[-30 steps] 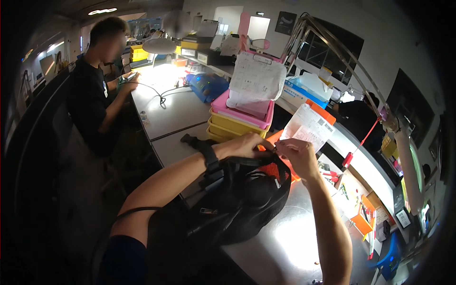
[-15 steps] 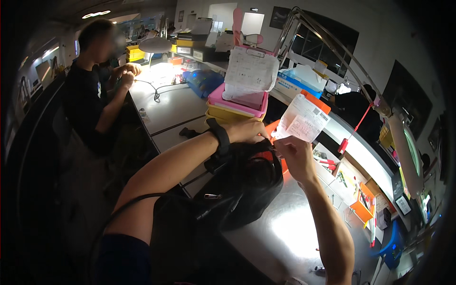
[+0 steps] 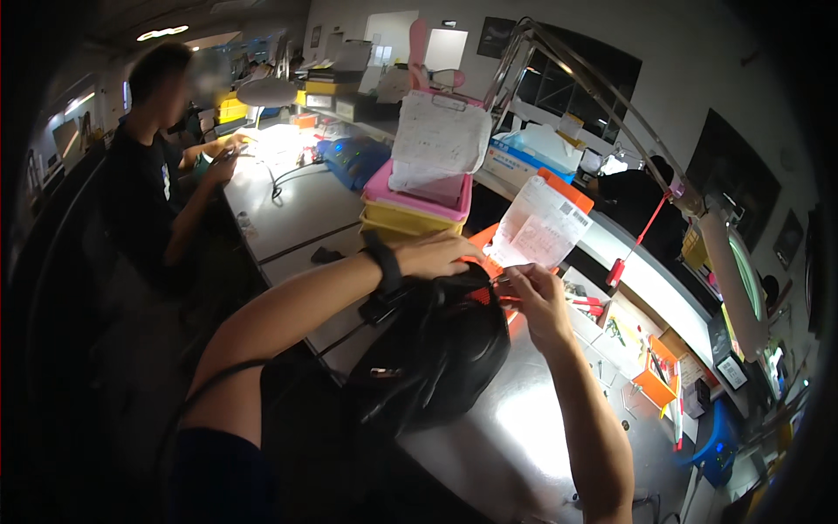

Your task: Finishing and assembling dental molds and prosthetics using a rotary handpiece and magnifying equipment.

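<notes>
A large glossy black bag-like item (image 3: 436, 349) with a patch of red mesh stands on the table in front of me. My left hand (image 3: 436, 255), with a black strap (image 3: 381, 266) on its wrist, curls over the top of the item and holds it there. At the item's far right end my right hand (image 3: 537, 297) is closed in a pinch. What lies between those fingertips is too small to make out. A black cable (image 3: 227, 371) runs across my left forearm.
Stacked pink and yellow bins (image 3: 415, 205) with a clipboard stand beyond my left hand. A paper sheet (image 3: 541, 223) leans in an orange bin behind my right hand. Tools lie in an orange tray (image 3: 655, 384) at right, beneath a magnifier lamp (image 3: 733, 279). A co-worker (image 3: 148, 175) works at far left.
The view has shifted slightly, so the scene sits further left. My left fingers have stretched a little from the bag's far end, and my right hand has drawn slightly away from them.
</notes>
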